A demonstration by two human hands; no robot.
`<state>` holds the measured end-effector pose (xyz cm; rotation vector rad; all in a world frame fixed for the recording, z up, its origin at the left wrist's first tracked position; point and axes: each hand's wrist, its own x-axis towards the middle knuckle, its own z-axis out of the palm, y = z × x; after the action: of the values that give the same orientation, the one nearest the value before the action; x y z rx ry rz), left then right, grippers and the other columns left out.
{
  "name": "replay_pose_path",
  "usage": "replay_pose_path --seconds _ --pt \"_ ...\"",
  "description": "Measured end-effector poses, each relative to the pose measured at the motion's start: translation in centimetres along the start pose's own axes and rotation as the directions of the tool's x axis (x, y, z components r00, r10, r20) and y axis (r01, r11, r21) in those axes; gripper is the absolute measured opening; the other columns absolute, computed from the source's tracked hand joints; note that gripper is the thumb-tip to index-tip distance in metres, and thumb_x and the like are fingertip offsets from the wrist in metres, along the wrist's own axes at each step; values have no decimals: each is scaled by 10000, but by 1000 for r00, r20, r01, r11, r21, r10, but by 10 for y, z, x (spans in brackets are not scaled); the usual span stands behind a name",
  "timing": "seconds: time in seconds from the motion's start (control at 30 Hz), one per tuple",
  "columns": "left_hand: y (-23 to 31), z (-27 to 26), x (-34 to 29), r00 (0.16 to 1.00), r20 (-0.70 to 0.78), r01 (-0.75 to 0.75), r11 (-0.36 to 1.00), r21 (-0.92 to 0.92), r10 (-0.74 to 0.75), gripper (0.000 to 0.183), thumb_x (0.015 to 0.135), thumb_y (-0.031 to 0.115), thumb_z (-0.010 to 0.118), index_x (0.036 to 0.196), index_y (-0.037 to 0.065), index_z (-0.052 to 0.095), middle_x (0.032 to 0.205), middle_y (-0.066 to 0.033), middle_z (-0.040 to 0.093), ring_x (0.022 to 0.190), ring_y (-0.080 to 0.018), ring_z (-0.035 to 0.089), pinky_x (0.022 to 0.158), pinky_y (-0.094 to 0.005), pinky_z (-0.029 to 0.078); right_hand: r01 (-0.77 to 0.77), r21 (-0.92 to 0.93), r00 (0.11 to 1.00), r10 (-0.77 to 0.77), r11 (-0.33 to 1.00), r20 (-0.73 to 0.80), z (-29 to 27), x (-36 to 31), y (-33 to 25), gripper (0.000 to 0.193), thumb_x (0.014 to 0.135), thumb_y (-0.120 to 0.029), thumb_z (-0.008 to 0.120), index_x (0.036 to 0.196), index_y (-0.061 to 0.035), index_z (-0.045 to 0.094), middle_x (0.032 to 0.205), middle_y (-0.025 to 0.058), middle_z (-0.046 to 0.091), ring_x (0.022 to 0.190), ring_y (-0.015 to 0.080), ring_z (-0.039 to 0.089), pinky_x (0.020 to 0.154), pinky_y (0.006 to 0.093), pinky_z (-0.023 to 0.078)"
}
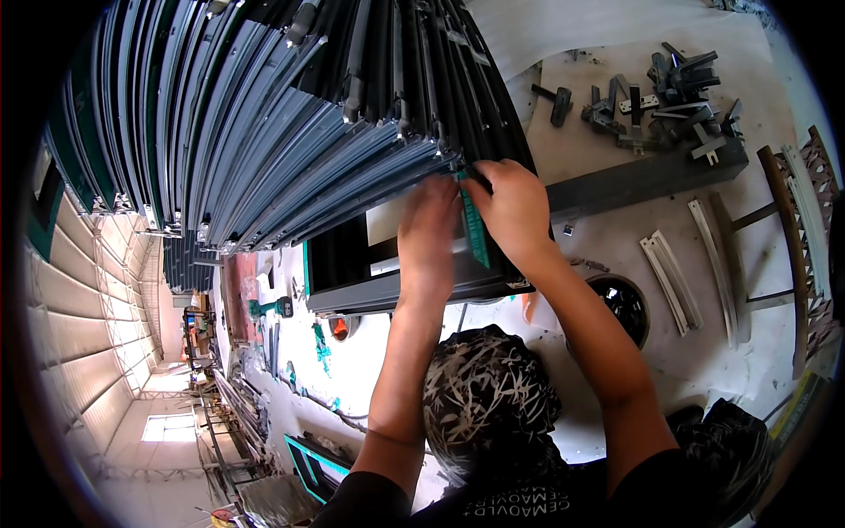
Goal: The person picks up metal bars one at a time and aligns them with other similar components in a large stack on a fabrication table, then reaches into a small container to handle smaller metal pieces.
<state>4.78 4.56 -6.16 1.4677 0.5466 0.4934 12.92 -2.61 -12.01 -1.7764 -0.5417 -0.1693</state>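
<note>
A dark metal frame point(383, 291) lies before me, at the lower end of a large stack of long dark metal profiles point(290, 167). My right hand point(515, 209) rests at the frame's right part, its thumb and fingers pinched on the upper end of a green film strip point(474, 224). The strip hangs down across the frame. Just left of it is my left hand point(429, 233), close to the strip and smeared by motion. Its fingers point toward the profile ends, and whether they grip anything does not show.
Right of the frame runs a thick dark beam point(651, 180), with loose metal brackets point(673, 92) heaped beyond it. A round container point(619, 308) and pale metal strips point(673, 283) lie nearer. On the left are a green power drill point(271, 307) and a green-edged frame point(317, 468).
</note>
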Motion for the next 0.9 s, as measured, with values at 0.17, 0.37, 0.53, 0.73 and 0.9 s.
replay_pose_path --seconds 0.17,0.37,0.53,0.73,0.9 --pt "-3 2 5 995 8 101 985 -139 -101 349 938 144 488 1235 -36 455 1210 -135 522 1174 -215 484 1032 -338 348 0 -1 1000 0 1000 2 7 -4 -7 152 726 -165 682 777 -26 650 703 135 556 694 313 575 607 410 459" --pt "-1 5 2 993 33 120 983 -141 -116 333 959 171 451 1224 -30 468 1211 -108 518 1182 -182 468 1026 -318 336 66 -34 998 -67 997 -19 7 -2 -7 145 731 -176 664 717 -38 624 713 116 556 712 303 573 618 401 466" --pt "-5 -2 4 997 53 64 995 -75 -60 432 976 220 414 1304 -61 408 1351 -172 427 1277 -235 381 1058 -328 294 84 -5 992 -83 996 95 7 -7 -8 199 713 -165 665 845 -21 630 824 116 571 807 287 572 678 381 498" --pt "-9 -1 9 997 39 67 981 -181 -61 476 969 256 421 1314 -70 391 1390 -199 382 1289 -275 364 1087 -378 266 193 20 956 -192 981 221 -2 6 6 202 693 -89 640 874 -1 629 844 110 578 858 279 575 715 359 506" --pt "-9 2 16 997 64 52 984 -169 -42 479 964 254 433 1302 -83 391 1372 -213 397 1279 -290 385 1087 -399 276 247 -58 958 -235 967 163 4 17 8 141 692 -66 614 820 -13 639 800 93 583 826 265 589 705 364 514"
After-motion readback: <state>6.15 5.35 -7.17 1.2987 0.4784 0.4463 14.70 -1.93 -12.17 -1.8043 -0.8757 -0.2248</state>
